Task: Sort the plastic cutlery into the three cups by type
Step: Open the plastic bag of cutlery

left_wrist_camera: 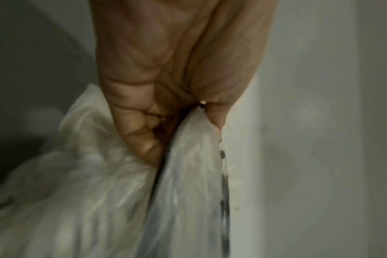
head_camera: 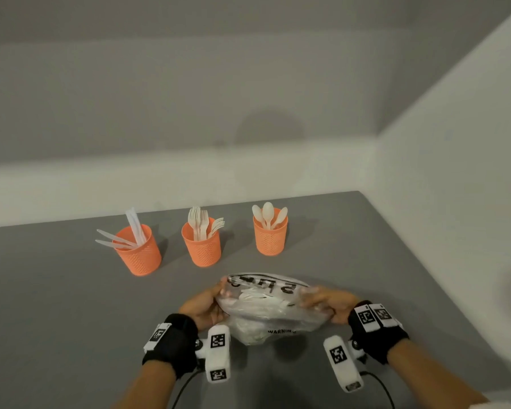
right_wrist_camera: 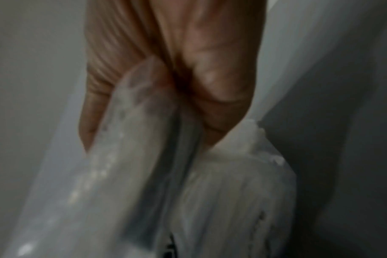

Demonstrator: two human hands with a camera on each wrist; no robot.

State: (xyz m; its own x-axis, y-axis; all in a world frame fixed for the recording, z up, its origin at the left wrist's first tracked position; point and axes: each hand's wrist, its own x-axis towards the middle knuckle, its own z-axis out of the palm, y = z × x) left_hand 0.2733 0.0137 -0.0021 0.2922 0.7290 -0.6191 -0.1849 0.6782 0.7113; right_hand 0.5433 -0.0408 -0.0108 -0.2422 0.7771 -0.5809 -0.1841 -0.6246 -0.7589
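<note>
While cups point(head_camera: 203, 246) stand sorted, hands point(head_camera: 202, 307) grip bag point(head_camera: 266, 308)

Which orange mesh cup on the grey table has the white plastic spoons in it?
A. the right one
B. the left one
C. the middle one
A: the white plastic spoons stand in the right orange mesh cup; the middle cup holds forks and the left cup knives.

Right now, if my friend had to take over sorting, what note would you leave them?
Left hand and right hand each grip one end of the clear plastic bag, held over the grey table; white cutlery shows inside it.
Done: knives in the left orange cup, forks in the middle cup, spoons in the right cup.
Left: take out what is in the bag and sort it the same way.
</note>
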